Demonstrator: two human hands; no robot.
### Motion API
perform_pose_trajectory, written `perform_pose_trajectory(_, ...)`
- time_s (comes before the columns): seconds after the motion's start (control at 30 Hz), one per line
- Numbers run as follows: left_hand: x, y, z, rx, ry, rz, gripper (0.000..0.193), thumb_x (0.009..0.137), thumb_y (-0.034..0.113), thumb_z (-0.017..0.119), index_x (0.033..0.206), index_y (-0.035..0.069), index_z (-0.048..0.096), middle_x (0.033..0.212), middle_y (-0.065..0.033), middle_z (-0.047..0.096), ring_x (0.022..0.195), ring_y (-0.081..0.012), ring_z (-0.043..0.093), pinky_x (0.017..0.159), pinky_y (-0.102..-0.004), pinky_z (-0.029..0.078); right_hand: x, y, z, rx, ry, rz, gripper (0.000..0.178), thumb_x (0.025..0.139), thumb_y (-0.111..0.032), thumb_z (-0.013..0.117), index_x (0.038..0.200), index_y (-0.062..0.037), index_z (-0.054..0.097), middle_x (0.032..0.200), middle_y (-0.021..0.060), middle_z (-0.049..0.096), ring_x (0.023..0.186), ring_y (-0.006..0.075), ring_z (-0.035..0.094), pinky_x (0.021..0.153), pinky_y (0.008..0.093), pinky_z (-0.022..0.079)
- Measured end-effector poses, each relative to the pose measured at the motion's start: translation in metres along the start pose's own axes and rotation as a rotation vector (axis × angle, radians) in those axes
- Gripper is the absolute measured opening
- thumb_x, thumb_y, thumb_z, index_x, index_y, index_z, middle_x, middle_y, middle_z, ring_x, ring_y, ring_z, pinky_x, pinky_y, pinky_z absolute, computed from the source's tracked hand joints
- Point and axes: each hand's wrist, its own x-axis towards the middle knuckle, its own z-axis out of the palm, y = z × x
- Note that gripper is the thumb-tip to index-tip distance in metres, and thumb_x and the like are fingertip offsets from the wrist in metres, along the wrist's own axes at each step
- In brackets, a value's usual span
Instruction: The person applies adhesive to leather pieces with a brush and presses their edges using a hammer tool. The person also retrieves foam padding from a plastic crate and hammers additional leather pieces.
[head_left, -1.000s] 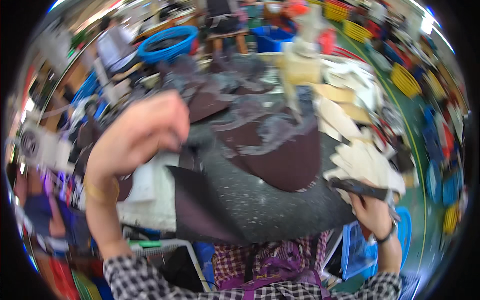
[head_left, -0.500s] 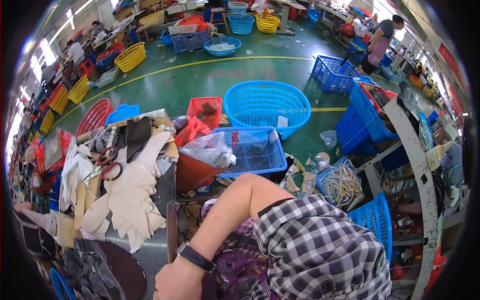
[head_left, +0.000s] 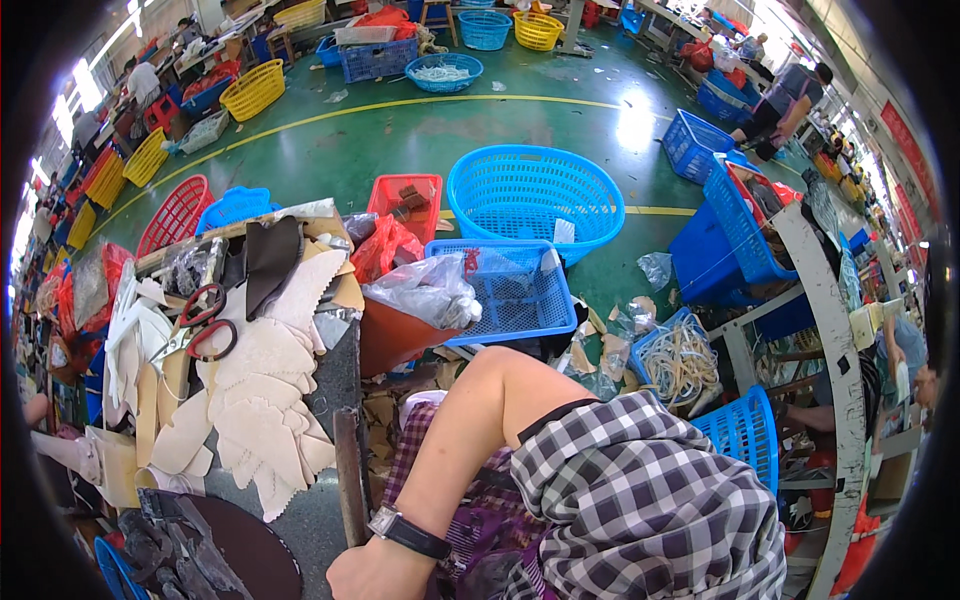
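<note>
My right hand (head_left: pixel 380 572), with a black-strapped watch on the wrist, is at the bottom edge of the view beside the dark workbench edge. Its back faces up; its fingers are bent under or cut off, and anything in them is hidden. Nearest to it on the bench lies a brown round-edged piece (head_left: pixel 248 545) with dark grey scraps (head_left: pixel 165 545) on it. Farther up, pale beige cut pieces (head_left: pixel 265 410) with zigzag edges lie in an overlapping pile. Scissors (head_left: pixel 205 325) with dark, red-lined handles rest by them. My left hand is out of view.
Beyond my arm stand a blue mesh basket (head_left: pixel 510 318), a large round blue basket (head_left: pixel 535 195) and a red crate (head_left: pixel 425 185). A basket of pale strips (head_left: pixel 680 360) and a light metal frame (head_left: pixel 835 380) are on the right. A person (head_left: pixel 785 105) bends near blue crates farther off.
The view has shifted a little. My right hand sits slightly lower and farther right in the picture. The person at the far right, upright before, is now bent down.
</note>
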Motion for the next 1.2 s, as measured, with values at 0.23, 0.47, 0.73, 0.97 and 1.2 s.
perform_pose_trajectory(0.23, 0.023, -0.017, 0.022, 0.293, 0.29, 0.488, 0.027, 0.079, 0.017, 0.066, 0.103, 0.005, 0.06, 0.092, -0.0135, 0.06, 0.085, -0.0298, 0.059, 0.074, -0.0379, 0.046, 0.0, 0.01, 0.016, 0.023, -0.027, 0.046, 0.023, 0.08, -0.028, 0.062, 0.074, -0.0069, 0.07, 0.064, 0.014, 0.066, 0.061, 0.0298, 0.067, 0.052, 0.0389, 0.051)
perform_pose_trajectory(0.47, 0.018, 0.001, 0.006, 0.085, 0.36, 0.419, 0.023, 0.069, 0.003, 0.074, 0.086, 0.007, 0.059, 0.086, -0.0078, 0.058, 0.082, -0.0295, 0.054, 0.07, -0.0402, 0.042, 0.016, -0.001, 0.019, 0.058, -0.114, 0.209, 0.012, 0.075, -0.016, 0.062, 0.073, -0.0045, 0.059, 0.063, 0.0098, 0.061, 0.056, 0.026, 0.063, 0.049, 0.0361, 0.048)
perform_pose_trajectory(0.73, 0.021, -0.031, 0.013, -0.185, 0.388, 0.639, 0.021, 0.073, 0.011, 0.071, 0.093, 0.009, 0.066, 0.095, -0.0019, 0.063, 0.084, -0.0216, 0.058, 0.068, -0.0335, 0.048, 0.009, -0.005, -0.011, 0.205, -0.327, 0.386, 0.015, 0.075, -0.017, 0.065, 0.082, -0.007, 0.055, 0.072, 0.0068, 0.056, 0.056, 0.0238, 0.059, 0.054, 0.0318, 0.048)
perform_pose_trajectory(0.97, 0.022, -0.035, 0.017, 0.062, 0.435, 0.758, 0.017, 0.074, 0.015, 0.065, 0.09, 0.011, 0.065, 0.098, 0.0018, 0.063, 0.082, -0.0159, 0.056, 0.067, -0.0305, 0.046, 0.012, 0.007, -0.018, 0.288, -0.259, 0.688, 0.02, 0.078, -0.005, 0.067, 0.095, -0.005, 0.055, 0.078, 0.0119, 0.058, 0.062, 0.032, 0.062, 0.05, 0.0387, 0.048)
perform_pose_trajectory(1.2, 0.02, -0.034, 0.012, 0.129, 0.441, 0.739, 0.021, 0.072, 0.018, 0.069, 0.09, 0.008, 0.065, 0.099, 0.0, 0.063, 0.082, -0.0155, 0.056, 0.069, -0.0311, 0.044, 0.042, 0.006, -0.021, 0.059, -0.538, 0.552, 0.026, 0.076, -0.011, 0.065, 0.092, -0.004, 0.047, 0.074, 0.0098, 0.054, 0.057, 0.0269, 0.062, 0.048, 0.0365, 0.049)
